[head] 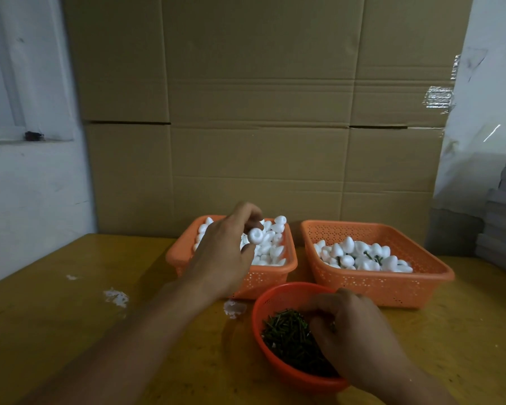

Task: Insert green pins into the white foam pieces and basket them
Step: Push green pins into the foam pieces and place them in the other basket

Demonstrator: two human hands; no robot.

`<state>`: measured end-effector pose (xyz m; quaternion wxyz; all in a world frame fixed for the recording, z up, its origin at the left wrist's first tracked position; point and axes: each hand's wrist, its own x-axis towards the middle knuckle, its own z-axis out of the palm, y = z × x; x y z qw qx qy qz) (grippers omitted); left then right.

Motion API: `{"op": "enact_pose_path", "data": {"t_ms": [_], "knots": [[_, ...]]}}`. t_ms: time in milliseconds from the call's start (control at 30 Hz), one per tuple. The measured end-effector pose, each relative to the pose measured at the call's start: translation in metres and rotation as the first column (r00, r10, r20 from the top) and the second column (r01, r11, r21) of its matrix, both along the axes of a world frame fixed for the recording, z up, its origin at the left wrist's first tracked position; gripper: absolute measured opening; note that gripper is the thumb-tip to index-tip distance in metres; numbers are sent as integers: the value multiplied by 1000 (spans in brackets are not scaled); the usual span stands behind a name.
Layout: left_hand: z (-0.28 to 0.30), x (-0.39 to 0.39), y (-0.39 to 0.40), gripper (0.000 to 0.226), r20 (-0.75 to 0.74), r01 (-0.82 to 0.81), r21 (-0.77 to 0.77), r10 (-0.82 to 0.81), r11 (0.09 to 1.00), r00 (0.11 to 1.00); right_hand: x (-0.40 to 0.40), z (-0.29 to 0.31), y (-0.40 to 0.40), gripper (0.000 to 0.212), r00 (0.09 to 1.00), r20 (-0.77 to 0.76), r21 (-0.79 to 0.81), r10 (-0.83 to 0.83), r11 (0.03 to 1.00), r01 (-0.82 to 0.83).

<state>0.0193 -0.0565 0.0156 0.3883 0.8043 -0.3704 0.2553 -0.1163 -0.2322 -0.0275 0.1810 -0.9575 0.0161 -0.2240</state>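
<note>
- Right now the left hand (225, 252) is pinching a single foam piece (255, 235) between thumb and fingertips, lifting it just above the left basket (275, 277), which is heaped with plain white pieces.
- It is holding the piece up and clear, probably so its end is facing a pin.
- Meanwhile the right hand (354, 331) is reaching into the round bowl (275, 296) near the worktop (70, 317) edge, fingers curling down among the pins (289, 337); whether it is already gripping one, I cannot tell.
- The pins are lying in a dark green tangle, thin and short, filling the bowl's bottom.
- The right basket (392, 287) is sitting just beside the left one, taking finished pieces (362, 255): white, rounded and tapering, with green stems poking out here and there.
- The layout is making sense: stock left, pins near, output right.
- White crumbs (116, 296) are dotting the worktop.
</note>
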Motion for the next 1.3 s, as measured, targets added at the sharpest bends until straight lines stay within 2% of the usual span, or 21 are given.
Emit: {"op": "enact_pose_path", "data": {"t_ms": [200, 533, 667, 767, 900, 1033, 1167, 1300], "knots": [[-16, -22, 1, 50, -17, 75, -73, -76, 995, 997, -3, 4, 3, 31, 1000, 9, -6, -18, 1000, 18], [-30, -43, 12, 26, -78, 217, -71, -223, 974, 972, -2, 3, 0, 29, 993, -116, -69, -38, 997, 30], [-36, -52, 11, 31, -102, 311, -36, -313, 950, 944, -1, 4, 1, 29, 977, -210, -138, -29, 990, -1], [-38, -57, 8, 32, -174, 344, -42, -346, 938, 922, 2, 5, 1, 21, 961, -275, -175, -15, 984, -35], [-41, -63, 4, 51, -261, 379, -41, -376, 925, 889, 7, 6, 3, 29, 932, -362, -185, -23, 981, -48], [-43, -69, -1, 34, -283, 395, -98, -406, 914, 869, 12, 5, 5, 38, 901, -431, -174, -42, 984, -37], [-44, -73, -4, 26, -294, 420, -126, -438, 899, 849, 18, 1, 4, 43, 906, -413, -195, -89, 981, 7], [-46, -72, -8, 28, -322, 398, -237, -458, 886, 828, 23, -3, 3, 31, 902, -414, -201, -121, 979, 39]]}}
